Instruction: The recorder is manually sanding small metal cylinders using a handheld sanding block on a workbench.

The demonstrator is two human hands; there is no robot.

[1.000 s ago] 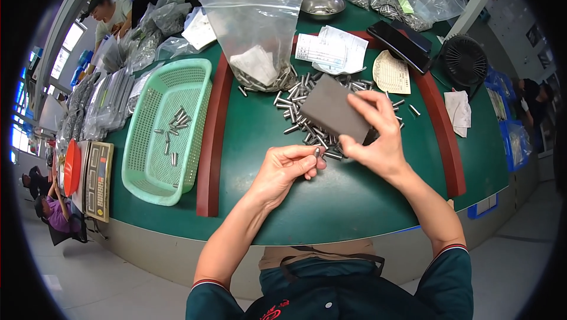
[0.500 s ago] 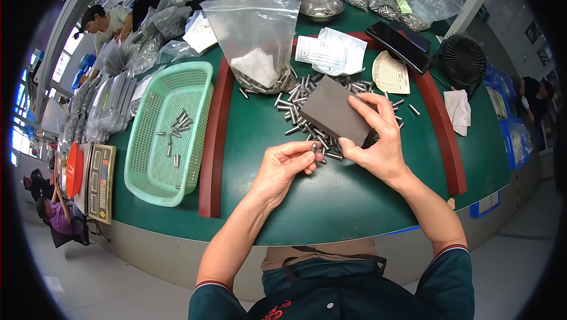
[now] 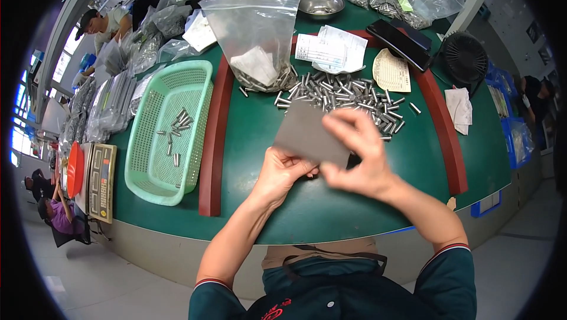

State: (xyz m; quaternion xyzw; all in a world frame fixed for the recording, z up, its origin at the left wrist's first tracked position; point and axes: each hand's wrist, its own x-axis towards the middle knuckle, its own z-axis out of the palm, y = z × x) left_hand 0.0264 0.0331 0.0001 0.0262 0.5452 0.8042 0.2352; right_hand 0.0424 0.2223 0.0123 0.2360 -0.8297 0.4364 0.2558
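My right hand (image 3: 369, 163) grips a dark grey rectangular block (image 3: 310, 134), which looks like a sanding sponge, by its right side, thumb below and fingers on top. The block is tilted over my left hand (image 3: 277, 178), whose thumb and fingers are pinched together at its lower left edge. The small metal pin seen in that pinch a moment before is now hidden behind the block and fingers. Just beyond the block, a loose pile of short shiny metal pins (image 3: 348, 94) lies on the green table (image 3: 266, 219).
A green plastic basket (image 3: 134, 160) with several pins stands left, beside a red bar frame (image 3: 211, 172). Behind the pile are a clear bag (image 3: 254, 30) of pins, papers (image 3: 333, 50), a phone (image 3: 398, 45) and a metal bowl (image 3: 321, 5). A black fan (image 3: 463, 60) sits right.
My right hand has brought the block left and nearer, over my left fingers, uncovering more of the pile. My left hand has barely moved; its pin has gone out of sight.
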